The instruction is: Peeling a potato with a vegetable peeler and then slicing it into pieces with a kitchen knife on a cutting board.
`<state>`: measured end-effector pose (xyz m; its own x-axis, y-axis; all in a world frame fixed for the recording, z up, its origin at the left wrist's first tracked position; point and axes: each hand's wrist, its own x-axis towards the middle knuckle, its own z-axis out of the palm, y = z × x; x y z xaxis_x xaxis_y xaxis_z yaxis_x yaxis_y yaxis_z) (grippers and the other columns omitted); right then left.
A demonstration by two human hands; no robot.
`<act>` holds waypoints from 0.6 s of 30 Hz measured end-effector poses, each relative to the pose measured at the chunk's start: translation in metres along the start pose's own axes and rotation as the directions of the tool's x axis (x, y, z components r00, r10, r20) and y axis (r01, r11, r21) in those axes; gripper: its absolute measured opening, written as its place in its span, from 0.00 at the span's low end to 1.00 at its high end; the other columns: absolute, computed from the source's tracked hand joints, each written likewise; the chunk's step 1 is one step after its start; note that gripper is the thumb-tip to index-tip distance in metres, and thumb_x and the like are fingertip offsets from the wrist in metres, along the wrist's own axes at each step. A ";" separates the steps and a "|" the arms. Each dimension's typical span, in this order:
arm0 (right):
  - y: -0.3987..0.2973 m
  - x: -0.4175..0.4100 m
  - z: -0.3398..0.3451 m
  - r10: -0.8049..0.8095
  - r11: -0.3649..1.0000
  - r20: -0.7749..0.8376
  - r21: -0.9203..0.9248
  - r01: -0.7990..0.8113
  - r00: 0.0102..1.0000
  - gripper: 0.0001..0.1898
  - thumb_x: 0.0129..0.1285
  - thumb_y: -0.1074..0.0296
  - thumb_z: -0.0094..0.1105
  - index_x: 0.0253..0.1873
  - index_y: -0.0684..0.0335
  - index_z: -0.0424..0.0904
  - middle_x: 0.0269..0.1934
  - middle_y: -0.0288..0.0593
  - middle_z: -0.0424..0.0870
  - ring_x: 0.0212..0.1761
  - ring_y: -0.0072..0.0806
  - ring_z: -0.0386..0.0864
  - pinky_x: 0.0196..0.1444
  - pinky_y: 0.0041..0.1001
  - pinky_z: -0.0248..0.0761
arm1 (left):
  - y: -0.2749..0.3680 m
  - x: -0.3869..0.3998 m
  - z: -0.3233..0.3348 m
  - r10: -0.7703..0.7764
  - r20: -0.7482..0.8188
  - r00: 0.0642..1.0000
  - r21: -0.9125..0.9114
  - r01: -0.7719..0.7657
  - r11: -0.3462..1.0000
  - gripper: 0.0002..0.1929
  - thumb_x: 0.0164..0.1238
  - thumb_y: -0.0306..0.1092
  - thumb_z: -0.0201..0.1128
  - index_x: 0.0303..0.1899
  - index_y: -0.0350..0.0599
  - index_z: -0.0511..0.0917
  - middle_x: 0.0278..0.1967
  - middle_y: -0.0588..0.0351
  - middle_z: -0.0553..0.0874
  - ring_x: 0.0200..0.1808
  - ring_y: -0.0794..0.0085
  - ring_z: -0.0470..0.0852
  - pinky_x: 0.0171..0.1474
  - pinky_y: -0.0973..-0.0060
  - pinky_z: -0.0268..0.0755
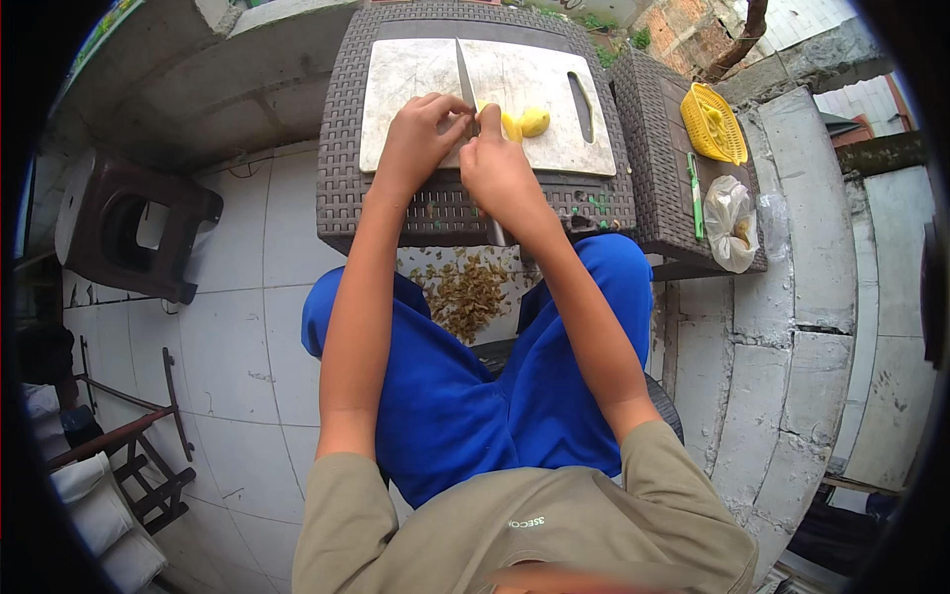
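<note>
My right hand (499,165) grips a large kitchen knife (465,78), its blade pointing away from me over a white plastic cutting board (408,74). The handle's end shows below that hand. Close to the blade's left side, my left hand (424,134) has its fingers bent and thumb near the steel; whether it pinches anything is hidden. A peeled yellow piece, probably potato (534,121), lies on the board to the right of the knife. Beside it are cut yellow pieces (510,128), partly covered by my right hand.
The board lies on a brown woven-pattern table (345,200). On a second table (646,111) at right are a yellow basket (694,137) with cut pieces, a green-handled peeler (695,197) and a plastic bag (731,223). Peelings (467,293) cover floor between my legs; a stool (133,219) is left.
</note>
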<state>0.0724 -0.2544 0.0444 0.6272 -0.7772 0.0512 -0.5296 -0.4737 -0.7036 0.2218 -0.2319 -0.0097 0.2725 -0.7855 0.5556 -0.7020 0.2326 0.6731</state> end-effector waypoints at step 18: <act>-0.005 -0.008 -0.005 -0.024 0.995 -0.048 0.094 0.029 0.999 0.15 0.75 0.72 0.46 0.61 0.69 0.60 0.27 0.66 0.80 0.27 0.59 0.80 0.31 0.53 0.74 | 0.003 -0.004 -0.002 -0.045 -0.039 0.998 -0.026 0.044 0.999 0.06 0.65 0.30 0.69 0.40 0.39 0.87 0.35 0.48 0.88 0.40 0.57 0.87 0.48 0.62 0.78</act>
<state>0.0668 -0.2480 0.0509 0.6117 -0.7845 0.1024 -0.4554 -0.4550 -0.7652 0.2198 -0.2272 -0.0095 0.3290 -0.7723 0.5435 -0.6719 0.2129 0.7093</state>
